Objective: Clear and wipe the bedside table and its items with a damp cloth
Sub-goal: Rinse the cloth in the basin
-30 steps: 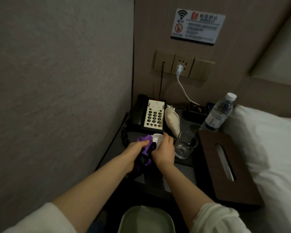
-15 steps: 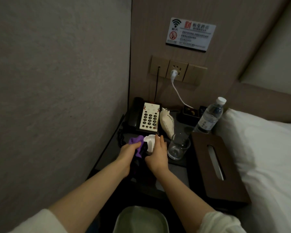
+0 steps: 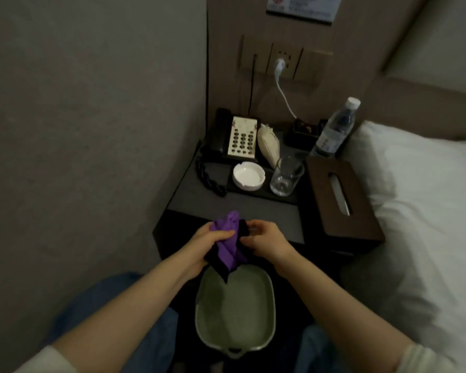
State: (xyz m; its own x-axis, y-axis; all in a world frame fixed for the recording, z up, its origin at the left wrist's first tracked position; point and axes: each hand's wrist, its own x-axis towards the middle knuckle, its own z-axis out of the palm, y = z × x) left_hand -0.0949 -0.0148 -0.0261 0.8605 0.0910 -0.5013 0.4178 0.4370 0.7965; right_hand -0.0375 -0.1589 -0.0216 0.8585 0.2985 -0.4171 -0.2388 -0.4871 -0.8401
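A purple and black cloth is bunched between both hands, above the near edge of the dark bedside table. My left hand grips its left side; my right hand pinches its right edge. The cloth's lower corner hangs over a pale green basin below. On the table stand a white ashtray, an empty glass, a black phone with a coiled cord, a white pouch, a water bottle and a brown tissue box.
A grey wall closes the left side. A white pillow and bed lie on the right. A white charger is plugged into the socket panel above the table. A small dark tray sits at the back.
Both hands drew back from the ashtray toward me, taking the cloth with them over the basin. The ashtray now sits uncovered on the table. The camera tilted down.
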